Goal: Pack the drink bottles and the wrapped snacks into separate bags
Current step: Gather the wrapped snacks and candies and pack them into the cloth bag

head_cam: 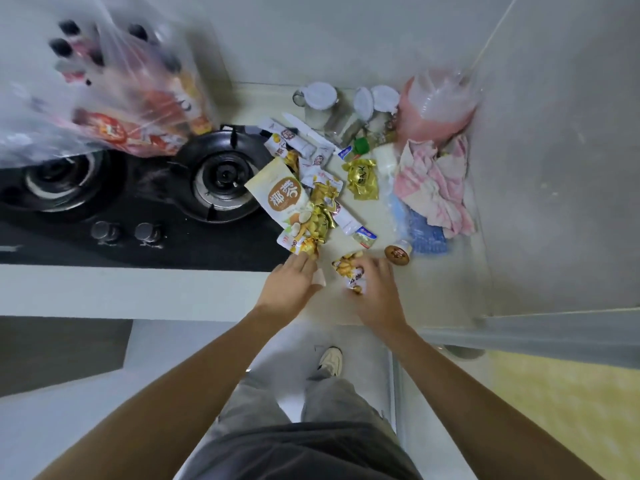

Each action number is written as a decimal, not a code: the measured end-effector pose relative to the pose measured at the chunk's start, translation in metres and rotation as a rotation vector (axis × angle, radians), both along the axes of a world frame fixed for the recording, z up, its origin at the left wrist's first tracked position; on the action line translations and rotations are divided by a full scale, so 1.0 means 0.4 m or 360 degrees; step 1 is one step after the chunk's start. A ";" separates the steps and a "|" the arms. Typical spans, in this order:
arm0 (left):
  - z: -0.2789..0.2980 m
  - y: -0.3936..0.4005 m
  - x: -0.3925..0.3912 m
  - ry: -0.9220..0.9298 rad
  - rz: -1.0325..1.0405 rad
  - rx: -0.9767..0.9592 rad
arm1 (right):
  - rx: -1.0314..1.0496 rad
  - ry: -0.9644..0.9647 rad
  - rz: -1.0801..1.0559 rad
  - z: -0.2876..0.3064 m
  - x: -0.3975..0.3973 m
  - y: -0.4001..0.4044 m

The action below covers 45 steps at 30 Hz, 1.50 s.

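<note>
While gripped, snack packet (348, 271) fills right hand (375, 289).

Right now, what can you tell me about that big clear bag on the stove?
The clear plastic bag is thin, see-through and crinkled, and blurred in this view. It sits upright on the black stove, at the far left, covering part of the left burner. It bulges with drink bottles: several dark caps show near its top, with red, orange and yellow labels lower down. Its mouth looks open. Neither hand touches it; both are over by the snacks.
</note>
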<state>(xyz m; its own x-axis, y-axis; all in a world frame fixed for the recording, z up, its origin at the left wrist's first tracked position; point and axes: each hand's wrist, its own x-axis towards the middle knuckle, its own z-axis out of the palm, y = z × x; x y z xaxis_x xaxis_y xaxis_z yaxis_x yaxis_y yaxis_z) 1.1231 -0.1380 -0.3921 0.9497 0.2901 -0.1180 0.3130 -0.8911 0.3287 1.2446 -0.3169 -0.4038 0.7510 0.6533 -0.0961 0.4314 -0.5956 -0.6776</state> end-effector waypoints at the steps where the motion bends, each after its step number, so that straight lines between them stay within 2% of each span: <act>1: 0.008 0.018 -0.034 -0.0038 0.0055 0.0003 | 0.0050 -0.0023 0.0029 0.012 -0.024 0.022; 6: 0.058 0.157 -0.251 -0.0131 0.0460 0.0037 | 0.0140 -0.0105 0.0373 0.088 -0.165 0.213; 13: 0.140 0.404 -0.680 -0.0245 0.0989 0.0161 | 0.0210 -0.0176 0.0783 0.183 -0.460 0.574; 20: 0.208 0.641 -1.112 -0.0393 0.1298 0.0278 | 0.0292 -0.0066 0.0977 0.222 -0.852 0.898; 25: 0.230 0.793 -1.324 -0.0405 0.1461 0.0199 | 0.0291 -0.0027 0.1141 0.239 -1.078 1.093; 31: 0.207 1.038 -1.452 -0.0343 0.1530 0.0150 | 0.0215 -0.0057 0.1246 0.198 -1.219 1.374; 37: 0.158 1.326 -1.495 -0.0136 0.1586 0.0040 | 0.0013 -0.0124 0.1260 0.109 -1.288 1.668; 45: 0.079 1.553 -1.456 0.0092 0.1514 -0.0129 | -0.0238 -0.0245 0.1216 0.023 -1.326 1.857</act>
